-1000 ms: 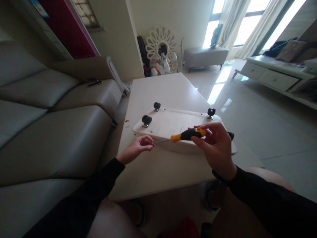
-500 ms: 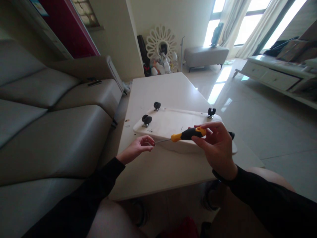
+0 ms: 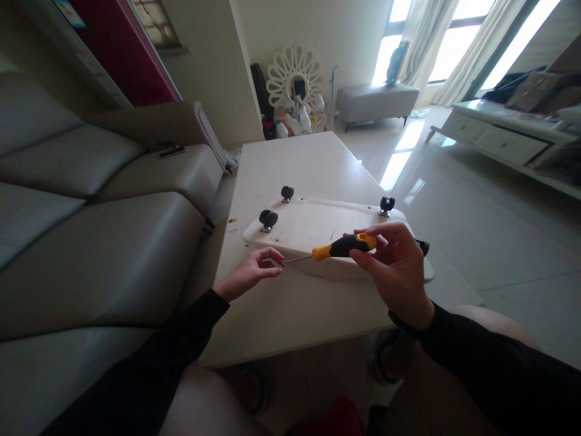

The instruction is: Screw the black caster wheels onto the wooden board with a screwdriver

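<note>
Two hands on one light, rigid screwdriver (image 3: 338, 247) above the bench (image 3: 299, 163): your right hand (image 3: 399, 272) is clamped round its grippy handle, the best hold, while your left hand (image 3: 254, 272) pinches the thin, slippery-looking shaft tip, just before the wheeled board (image 3: 318, 227).

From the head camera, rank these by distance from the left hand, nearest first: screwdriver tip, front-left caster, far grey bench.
1. Screwdriver tip: at the left hand fingertips.
2. Front-left caster: just beyond, on the white board's corner.
3. Grey bench: across the room, by the window.

Home living room, sofa (image 3: 91, 200), coffee table (image 3: 299, 163), curtains (image 3: 454, 42)
</note>
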Motion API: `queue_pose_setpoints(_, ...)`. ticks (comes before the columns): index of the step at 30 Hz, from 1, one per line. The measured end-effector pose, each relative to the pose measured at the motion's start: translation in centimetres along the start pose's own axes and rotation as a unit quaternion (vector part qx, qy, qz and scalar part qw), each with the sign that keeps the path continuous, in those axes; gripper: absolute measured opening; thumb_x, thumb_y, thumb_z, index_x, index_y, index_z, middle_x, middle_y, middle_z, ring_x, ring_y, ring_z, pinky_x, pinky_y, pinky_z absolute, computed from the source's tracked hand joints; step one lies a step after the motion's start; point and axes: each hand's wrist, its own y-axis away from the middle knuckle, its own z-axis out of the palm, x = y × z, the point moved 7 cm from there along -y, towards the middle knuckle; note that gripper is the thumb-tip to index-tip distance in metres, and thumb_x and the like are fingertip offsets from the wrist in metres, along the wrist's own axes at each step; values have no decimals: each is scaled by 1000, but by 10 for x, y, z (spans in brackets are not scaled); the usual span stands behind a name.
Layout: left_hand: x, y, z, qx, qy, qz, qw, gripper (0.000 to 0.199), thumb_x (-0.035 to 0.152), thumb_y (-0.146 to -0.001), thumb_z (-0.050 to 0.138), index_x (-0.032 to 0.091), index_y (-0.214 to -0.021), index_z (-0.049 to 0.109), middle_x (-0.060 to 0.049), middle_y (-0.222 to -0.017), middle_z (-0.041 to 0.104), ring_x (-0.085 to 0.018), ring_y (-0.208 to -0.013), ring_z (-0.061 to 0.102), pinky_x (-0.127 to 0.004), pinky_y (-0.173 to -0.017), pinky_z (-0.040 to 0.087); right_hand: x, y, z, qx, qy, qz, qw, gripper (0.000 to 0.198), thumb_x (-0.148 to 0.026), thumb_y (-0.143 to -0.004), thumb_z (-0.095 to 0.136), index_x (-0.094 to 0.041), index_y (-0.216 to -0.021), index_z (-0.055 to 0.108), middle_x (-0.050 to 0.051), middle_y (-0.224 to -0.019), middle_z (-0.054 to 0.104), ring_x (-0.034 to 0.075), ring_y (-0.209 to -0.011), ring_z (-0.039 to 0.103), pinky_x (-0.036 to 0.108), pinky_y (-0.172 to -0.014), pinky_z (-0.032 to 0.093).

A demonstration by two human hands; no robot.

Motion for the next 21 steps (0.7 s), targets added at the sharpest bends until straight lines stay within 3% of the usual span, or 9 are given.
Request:
queue_pose_setpoints(6, 0, -2, 0, 1, -13, 15, 1000, 33, 33, -77, 84, 17, -98, 65, -3, -102, 66, -12, -79, 61, -28, -74, 47, -1, 0, 0, -3, -3, 1, 1000, 34, -13, -73, 84, -28, -96, 63, -2, -101, 73, 21, -101, 77, 39, -85, 70)
queue_pose_setpoints(12, -2, -2, 4, -11, -40, 17, 999, 32, 38, -79, 83, 17, -97, 65, 3, -77, 58, -11, -68, 53, -25, -63, 39, 0, 1, -1, -6, 11, 0, 1000, 34, -15, -73, 83, -27, -97, 62, -1, -101, 73, 21, -103, 77, 41, -87, 70)
queue_pose_setpoints(21, 3, -2, 5, -3, -57, 30, 998, 34, 42, -80, 82, 18, -96, 64, 4, -71, 53, -11, -62, 48, -25, -58, 34, 0, 0, 0, 3, 3, 7, 1000, 34, -14, -71, 84, -28, -95, 63, -2, -98, 73, 19, -100, 76, 37, -82, 70)
